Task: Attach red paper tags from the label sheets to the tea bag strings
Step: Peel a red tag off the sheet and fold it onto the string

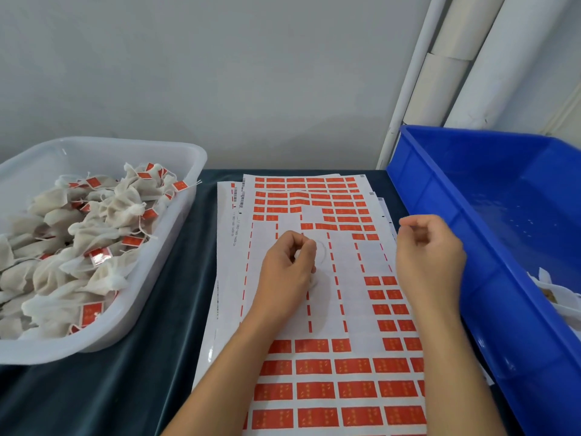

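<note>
A: Left hand (287,265) state?

B: Curled, gripped a white tea bag (312,278); only bits of it showed past the fingers. Its string (323,256) looped out to that hand's right, lying on the label sheet (314,313).

A: Right hand (429,253)?

B: Fingers curled, thumb and forefinger pinched together up at the far tip. Possibly the string end or a peeled tag in there, too small to tell.

A: Key relation for the next move?

B: String loop sat between the two hands, just beside the left hand, well apart from the right. Nearest red tags (382,281) were just left of the right wrist, so the right hand was the nearer one for peeling.

A: Tagged bags?

B: In the clear tub (176,247), far left of the left hand on the counter (163,278). Blue bin (471,215) right of the right hand, a few bags at its near edge.
</note>
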`<state>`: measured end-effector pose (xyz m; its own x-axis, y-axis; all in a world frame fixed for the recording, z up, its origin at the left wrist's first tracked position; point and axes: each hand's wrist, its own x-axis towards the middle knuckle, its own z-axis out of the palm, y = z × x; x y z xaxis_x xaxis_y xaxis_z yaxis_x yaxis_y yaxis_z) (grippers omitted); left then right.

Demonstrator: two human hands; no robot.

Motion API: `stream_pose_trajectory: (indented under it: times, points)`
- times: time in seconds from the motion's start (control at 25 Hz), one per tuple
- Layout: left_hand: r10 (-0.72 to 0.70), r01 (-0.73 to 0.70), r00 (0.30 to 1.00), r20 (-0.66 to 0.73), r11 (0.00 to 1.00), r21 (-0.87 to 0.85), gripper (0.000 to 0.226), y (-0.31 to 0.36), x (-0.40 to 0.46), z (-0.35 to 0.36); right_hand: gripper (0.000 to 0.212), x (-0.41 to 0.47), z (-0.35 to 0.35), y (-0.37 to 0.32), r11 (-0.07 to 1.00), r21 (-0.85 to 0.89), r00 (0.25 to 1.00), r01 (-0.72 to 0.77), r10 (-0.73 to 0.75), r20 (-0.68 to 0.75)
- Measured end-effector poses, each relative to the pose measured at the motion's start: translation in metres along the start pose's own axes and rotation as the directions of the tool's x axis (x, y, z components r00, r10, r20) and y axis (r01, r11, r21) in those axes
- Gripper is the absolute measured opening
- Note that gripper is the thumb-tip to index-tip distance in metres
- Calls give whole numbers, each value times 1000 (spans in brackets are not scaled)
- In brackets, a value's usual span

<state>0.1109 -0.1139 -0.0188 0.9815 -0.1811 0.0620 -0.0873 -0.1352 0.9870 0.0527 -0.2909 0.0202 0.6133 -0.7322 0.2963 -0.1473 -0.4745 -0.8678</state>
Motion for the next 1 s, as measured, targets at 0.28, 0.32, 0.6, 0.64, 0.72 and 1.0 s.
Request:
stream_pose_trajectory:
  times: [0.28,0.32,0.6,0.64,0.72,1.0]
  points:
    - [9,-9,1000,-19,1000,23,16,2,-2,3,37,-35,4,8,760,-649,968,30,139,207]
    - [9,-8,1000,-21,1000,24,16,2,-3,3,40,-39,8,8,764,-644,972,25,133,195]
    - [5,-4,999,-37,1000,28,14,3,-7,10,50,-54,21,8,726,-686,983,46,88,160]
    - [2,-1,999,-39,1000,30,14,4,-7,11,50,-55,21,7,725,-687,984,54,80,162]
    - [-2,4,999,-46,999,41,14,4,-7,12,50,-56,20,5,729,-682,983,64,71,169]
    - [0,3,999,-44,997,73,14,4,-8,13,48,-58,16,4,749,-658,982,82,51,181]
